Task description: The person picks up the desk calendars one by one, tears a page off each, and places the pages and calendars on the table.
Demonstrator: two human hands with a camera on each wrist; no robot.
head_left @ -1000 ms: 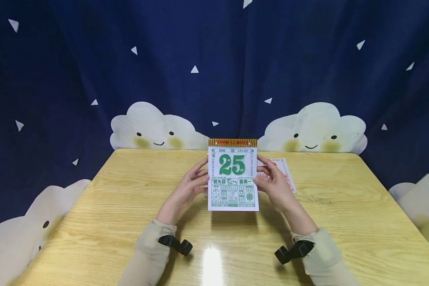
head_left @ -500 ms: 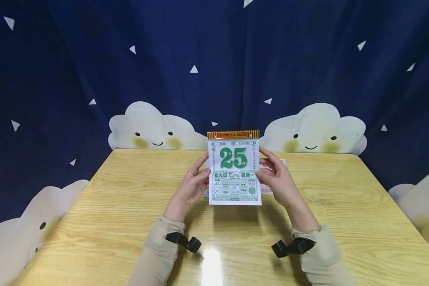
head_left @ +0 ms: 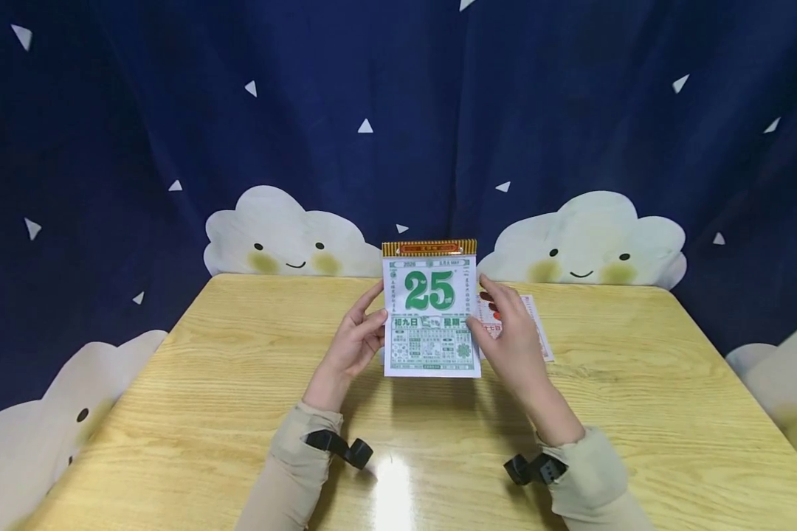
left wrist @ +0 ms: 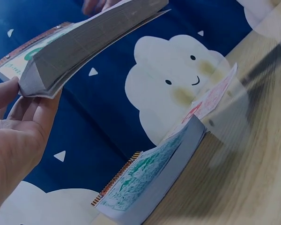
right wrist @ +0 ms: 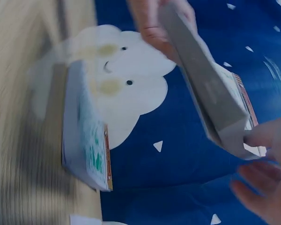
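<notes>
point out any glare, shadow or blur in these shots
Head: white glare on the near tabletop, soft shadow below the held calendar; left wrist: dim and bluish, the calendar's side facing the camera grey and shaded; right wrist: also dim, with the right hand looking soft and blurred.

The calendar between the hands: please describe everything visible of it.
The tear-off calendar is a thick white paper pad, printed green with 2026 and a large 25, beneath a striped header band. Held above the table, it faces the head camera; the left hand grips its left edge, the right hand touches its right.
</notes>
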